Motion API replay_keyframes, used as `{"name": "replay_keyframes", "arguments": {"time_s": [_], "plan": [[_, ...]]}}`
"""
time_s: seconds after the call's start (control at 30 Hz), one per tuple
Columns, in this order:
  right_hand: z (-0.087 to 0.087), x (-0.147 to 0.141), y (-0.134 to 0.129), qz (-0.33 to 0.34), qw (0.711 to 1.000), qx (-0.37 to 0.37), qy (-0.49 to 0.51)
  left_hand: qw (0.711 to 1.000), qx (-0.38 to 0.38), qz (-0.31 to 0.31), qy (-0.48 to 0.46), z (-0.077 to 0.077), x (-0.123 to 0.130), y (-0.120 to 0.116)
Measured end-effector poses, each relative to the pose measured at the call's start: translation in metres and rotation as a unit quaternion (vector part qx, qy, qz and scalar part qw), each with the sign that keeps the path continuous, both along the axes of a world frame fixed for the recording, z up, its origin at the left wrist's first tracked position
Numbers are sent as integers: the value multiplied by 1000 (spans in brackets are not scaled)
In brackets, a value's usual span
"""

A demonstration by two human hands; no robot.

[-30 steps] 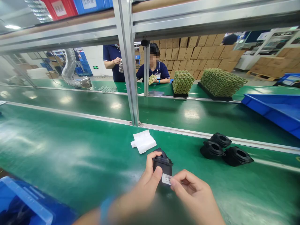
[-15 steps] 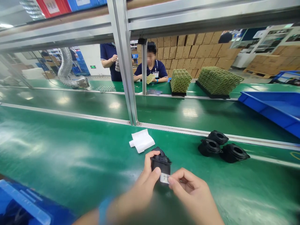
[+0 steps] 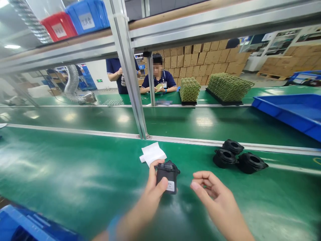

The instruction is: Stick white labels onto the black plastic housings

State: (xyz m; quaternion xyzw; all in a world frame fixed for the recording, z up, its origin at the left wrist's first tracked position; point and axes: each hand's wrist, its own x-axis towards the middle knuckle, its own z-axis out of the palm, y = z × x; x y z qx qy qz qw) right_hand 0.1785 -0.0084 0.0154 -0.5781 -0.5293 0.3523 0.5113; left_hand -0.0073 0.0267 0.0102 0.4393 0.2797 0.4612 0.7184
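My left hand [image 3: 152, 192] grips a black plastic part [image 3: 166, 172], its thumb on the face beside a small white label [image 3: 171, 186]. The label lies flat on the part. To the right, my right hand [image 3: 214, 197] is off the part, fingers curled loosely and apart from the thumb, with nothing between them. Just behind the held part, a white paper sheet [image 3: 152, 152] lies on the green work surface [image 3: 95, 174]. Three black round parts [image 3: 252, 162] with open centres sit together at the right.
A metal post [image 3: 130, 77] rises behind the paper. A blue tray [image 3: 288, 108] is at the right, a blue bin [image 3: 27, 224] at the lower left. Across the bench sits a person [image 3: 159, 80] near stacked green ring-shaped pieces [image 3: 190, 90]; another person stands beside.
My right hand has let go of the label and moved right. The label now lies against the black part, which my left hand has turned slightly. The view has tilted up a little.
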Motion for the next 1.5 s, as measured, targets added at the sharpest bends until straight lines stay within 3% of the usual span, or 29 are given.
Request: {"name": "replay_keyframes", "arguments": {"time_s": [0.13,0.23,0.53,0.67,0.77,0.87,1.23,1.4,1.5], "plan": [[-7,-2,7,101,982,100,-121,996,-44,-51,-52,3,3,1],[-16,-8,10,158,966,128,-158,994,-64,-67,-57,5,4,-1],[-46,-9,15,147,942,223,-203,996,-22,-14,82,-9,8,5],[-40,-5,19,160,953,188,-175,998,-8,-48,25,-14,5,8],[-33,-1,21,166,968,149,-119,994,-27,-90,-58,-8,3,8],[-29,1,20,177,974,120,-72,990,-50,-90,-93,0,4,7],[-26,-1,16,174,977,101,-71,990,-73,-81,-90,3,4,7],[-27,-5,15,151,962,162,-158,995,-40,-83,-27,2,0,6],[-31,-10,13,128,948,207,-204,999,-2,-49,8,0,0,5]]}}
